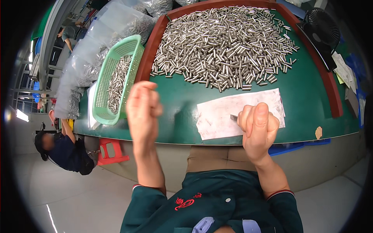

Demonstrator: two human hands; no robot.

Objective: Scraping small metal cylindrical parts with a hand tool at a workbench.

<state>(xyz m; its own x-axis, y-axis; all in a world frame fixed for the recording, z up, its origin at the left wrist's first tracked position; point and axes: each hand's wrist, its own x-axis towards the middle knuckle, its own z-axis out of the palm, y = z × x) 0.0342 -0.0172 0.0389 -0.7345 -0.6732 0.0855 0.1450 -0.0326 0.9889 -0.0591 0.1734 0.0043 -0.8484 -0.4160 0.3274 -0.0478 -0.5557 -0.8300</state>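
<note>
My right hand [258, 124] is closed in a fist above a stained white cloth [217, 116]. A grey metal piece [233, 117] juts out of its left side; the rest is hidden by the fingers. To the left, my left hand [143, 103] is raised beside the green plastic basket [101, 89], its fingers curled in and slightly blurred. Whether they hold anything is hidden. Small metal pins [119, 83] lie in the basket. A large heap of similar shiny pins [225, 44] covers the far part of the green tabletop [171, 116].
A dark red wooden rim [155, 42] borders the heap. At the right stand a black fan [320, 29] and some papers [344, 70]. Clear bags of metal parts [83, 58] line the left. Another person [70, 151] sits near a red stool [110, 151].
</note>
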